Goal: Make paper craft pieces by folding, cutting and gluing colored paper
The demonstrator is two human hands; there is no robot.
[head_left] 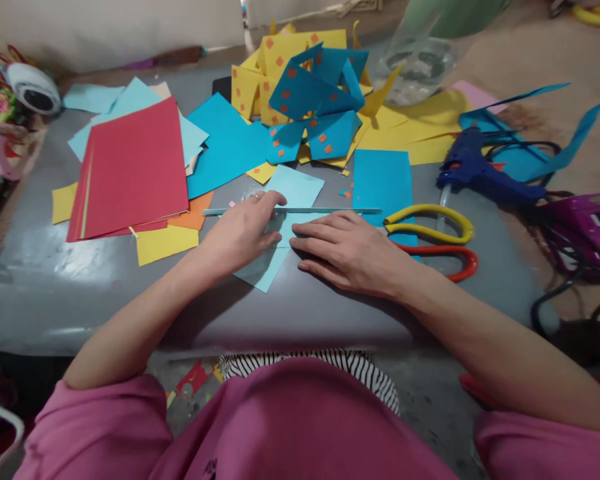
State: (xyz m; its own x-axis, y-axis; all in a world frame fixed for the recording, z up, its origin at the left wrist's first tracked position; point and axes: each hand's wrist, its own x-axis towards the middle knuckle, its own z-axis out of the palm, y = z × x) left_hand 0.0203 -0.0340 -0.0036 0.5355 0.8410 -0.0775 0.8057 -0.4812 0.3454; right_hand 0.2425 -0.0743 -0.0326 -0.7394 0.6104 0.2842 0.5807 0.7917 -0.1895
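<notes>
A long, narrow light blue paper strip [325,211] lies crosswise on the table in front of me. Beneath it are light blue paper pieces [296,185], partly covered by my hands. My left hand [243,230] rests on the strip and paper, fingers curved over the strip and thumb apart from them. Palm down, my right hand [350,250] lies flat on the light blue paper just below the strip, fingers stretched to the left. Scissors with one yellow and one red handle [467,233] lie beside it, their blades mostly hidden.
Red sheets [130,167] are stacked at left. Behind my hands stands a yellow and blue folded-paper construction [315,87] with orange squares. A blue sheet [383,177] lies near the scissors. At right are a blue glue gun [480,167], a purple device [587,230] and black cables.
</notes>
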